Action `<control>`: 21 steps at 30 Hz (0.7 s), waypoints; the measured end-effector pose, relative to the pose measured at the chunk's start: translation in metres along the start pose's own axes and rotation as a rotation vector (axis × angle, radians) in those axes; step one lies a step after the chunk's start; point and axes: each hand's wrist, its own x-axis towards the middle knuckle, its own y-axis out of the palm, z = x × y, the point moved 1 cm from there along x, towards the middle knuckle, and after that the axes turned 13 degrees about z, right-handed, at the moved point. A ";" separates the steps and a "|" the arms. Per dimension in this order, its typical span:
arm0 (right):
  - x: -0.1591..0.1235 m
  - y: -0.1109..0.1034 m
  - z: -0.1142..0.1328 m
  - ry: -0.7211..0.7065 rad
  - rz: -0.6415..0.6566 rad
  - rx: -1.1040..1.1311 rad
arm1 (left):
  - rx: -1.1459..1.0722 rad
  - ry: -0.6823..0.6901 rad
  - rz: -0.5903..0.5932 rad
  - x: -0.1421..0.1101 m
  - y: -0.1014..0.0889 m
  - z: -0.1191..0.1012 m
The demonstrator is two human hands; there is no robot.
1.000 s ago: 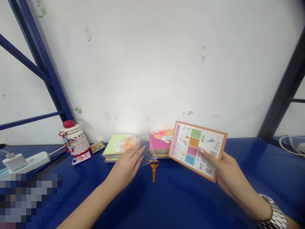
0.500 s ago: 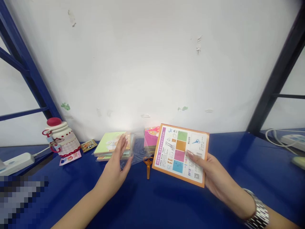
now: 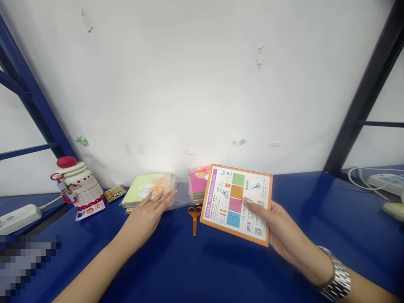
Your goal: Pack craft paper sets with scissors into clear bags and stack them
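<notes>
Right hand (image 3: 282, 227) is gripping an orange-bordered card (image 3: 236, 204) between thumb and fingers, over the blue worktop (image 3: 299, 198). Left hand (image 3: 142, 216) is lying open against a plastic-bagged green paper stack (image 3: 145, 189) near the back edge, orange scissors (image 3: 194, 219) lying between.

Left hand: my left hand (image 3: 147, 212) is slim, with long, tapering fingers (image 3: 164, 197) and neatly shaped oval nails.
Left forearm: my left forearm (image 3: 91, 261) is narrow and bare, with no sleeve as far as the bottom of the view.
Right hand: my right hand (image 3: 277, 223) is just as slim, and its nails (image 3: 248, 201) are long, oval and slightly glossy.
Right wrist: I wear a silver link watch (image 3: 336, 273) here, its wide metal band made of rows of small polished links; the dial is out of my sight.
Right forearm: my right forearm (image 3: 369, 286) is bare beyond the band.
</notes>
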 end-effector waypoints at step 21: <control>0.000 -0.005 0.006 -0.001 -0.121 0.038 | -1.604 -0.235 -0.241 -0.002 -0.029 -0.033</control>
